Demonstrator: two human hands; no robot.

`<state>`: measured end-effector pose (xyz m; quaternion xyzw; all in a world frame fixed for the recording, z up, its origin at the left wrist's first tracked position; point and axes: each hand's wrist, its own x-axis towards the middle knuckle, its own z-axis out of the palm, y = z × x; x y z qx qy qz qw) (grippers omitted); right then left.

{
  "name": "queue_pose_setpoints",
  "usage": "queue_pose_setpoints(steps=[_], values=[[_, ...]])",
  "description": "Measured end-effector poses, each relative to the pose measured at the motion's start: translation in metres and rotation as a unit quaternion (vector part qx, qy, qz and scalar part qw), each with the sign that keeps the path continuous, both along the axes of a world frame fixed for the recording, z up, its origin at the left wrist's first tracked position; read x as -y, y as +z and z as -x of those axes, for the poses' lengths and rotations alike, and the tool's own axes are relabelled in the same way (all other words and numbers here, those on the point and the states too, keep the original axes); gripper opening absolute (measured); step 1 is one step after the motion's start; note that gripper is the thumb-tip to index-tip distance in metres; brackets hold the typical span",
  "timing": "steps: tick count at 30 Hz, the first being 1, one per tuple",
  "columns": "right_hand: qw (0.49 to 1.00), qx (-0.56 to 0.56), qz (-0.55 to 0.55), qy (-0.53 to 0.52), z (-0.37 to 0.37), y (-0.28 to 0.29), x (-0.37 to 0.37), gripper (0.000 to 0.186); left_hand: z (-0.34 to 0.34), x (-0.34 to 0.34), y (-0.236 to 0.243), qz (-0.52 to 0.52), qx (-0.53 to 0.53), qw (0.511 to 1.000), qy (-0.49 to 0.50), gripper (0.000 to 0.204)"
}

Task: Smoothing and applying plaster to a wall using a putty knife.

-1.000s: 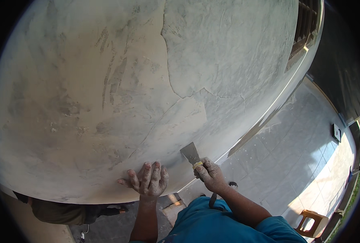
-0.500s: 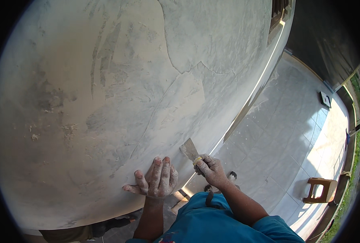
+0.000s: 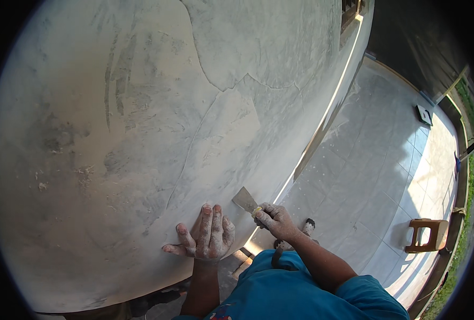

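My left hand (image 3: 207, 234), dusted with white powder, lies flat against the pale plastered wall (image 3: 141, 176) with its fingers spread. To the right of it, my right hand (image 3: 275, 220) is closed round the handle of a putty knife (image 3: 244, 199). The knife's flat, whitened blade points up and left towards the wall; whether its edge touches the surface I cannot tell. Thin cracks run across the plaster above both hands, and patchy grey and cream smears cover it.
A brown plastic stool (image 3: 427, 235) stands on the tiled floor (image 3: 354, 181) at the right. Farther off lies a black-and-white flat object (image 3: 423, 115). A dark sheet (image 3: 418, 53) hangs at the upper right, and a barred window (image 3: 350, 12) is set in the wall.
The view has shifted, so the wall's cracks appear lower left and higher than before. The putty knife stays in my right hand, and my left hand stays on the wall.
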<state>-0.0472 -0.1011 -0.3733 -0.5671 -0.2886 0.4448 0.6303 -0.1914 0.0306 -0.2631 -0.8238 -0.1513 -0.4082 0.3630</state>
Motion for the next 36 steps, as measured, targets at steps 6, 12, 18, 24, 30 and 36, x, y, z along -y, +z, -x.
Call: queue_pose_setpoints(steps=[6,12,18,24,30,36], values=[[1.0,-0.011,-0.018,-0.007,-0.001,0.024,-0.002,0.03,0.002,0.006,0.002,0.013,-0.008,1.0,0.013,0.028],[0.999,-0.01,-0.03,-0.007,0.002,0.041,-0.007,0.033,0.002,0.004,0.005,0.014,-0.008,1.0,0.013,0.029],[0.999,0.038,0.013,-0.004,0.002,0.007,-0.002,0.039,0.001,0.004,0.001,0.014,-0.009,1.0,0.0,0.029],[1.0,0.006,0.002,0.005,0.002,0.043,0.0,0.034,0.002,0.007,0.002,0.028,0.0,1.0,0.007,0.029],[1.0,-0.022,0.01,0.009,0.007,0.049,-0.001,0.029,0.0,0.009,0.005,0.042,0.002,0.999,0.006,0.029],[1.0,-0.001,0.006,-0.002,0.016,0.022,-0.001,0.035,-0.003,0.007,0.003,0.024,0.006,1.0,-0.01,0.028]])
